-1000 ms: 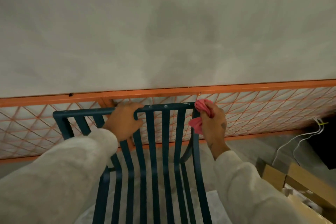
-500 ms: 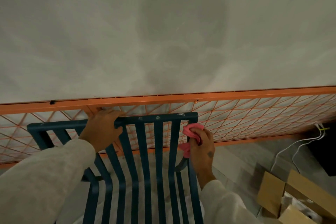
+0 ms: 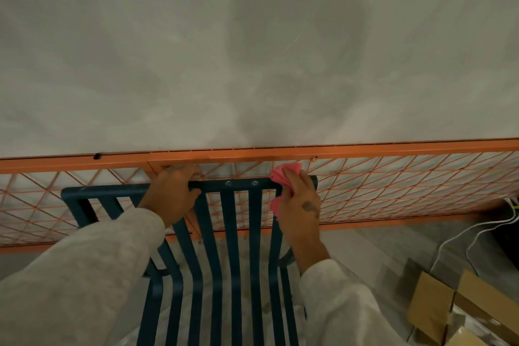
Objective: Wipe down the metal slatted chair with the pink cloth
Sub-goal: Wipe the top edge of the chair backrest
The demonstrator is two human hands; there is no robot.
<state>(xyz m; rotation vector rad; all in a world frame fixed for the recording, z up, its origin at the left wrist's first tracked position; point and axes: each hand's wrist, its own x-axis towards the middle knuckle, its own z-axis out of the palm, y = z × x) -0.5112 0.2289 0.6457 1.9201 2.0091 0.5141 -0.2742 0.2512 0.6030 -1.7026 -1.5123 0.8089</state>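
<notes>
The dark blue metal slatted chair (image 3: 233, 236) stands below me, its backrest top rail against an orange mesh panel. My left hand (image 3: 171, 196) grips the top rail near its middle, fingers curled over it. My right hand (image 3: 299, 205) holds the bunched pink cloth (image 3: 285, 174) against the right corner of the top rail and the right upright. Part of the cloth is hidden under my palm.
An orange framed wire mesh panel (image 3: 393, 185) leans along a grey concrete wall (image 3: 252, 50) right behind the chair. Cardboard boxes (image 3: 460, 303) lie on the floor at the lower right, with white cables (image 3: 477, 233) beside them.
My right hand with the cloth slid down the right upright, then back up to the top right corner. My left hand kept its grip on the rail. The view shifted.
</notes>
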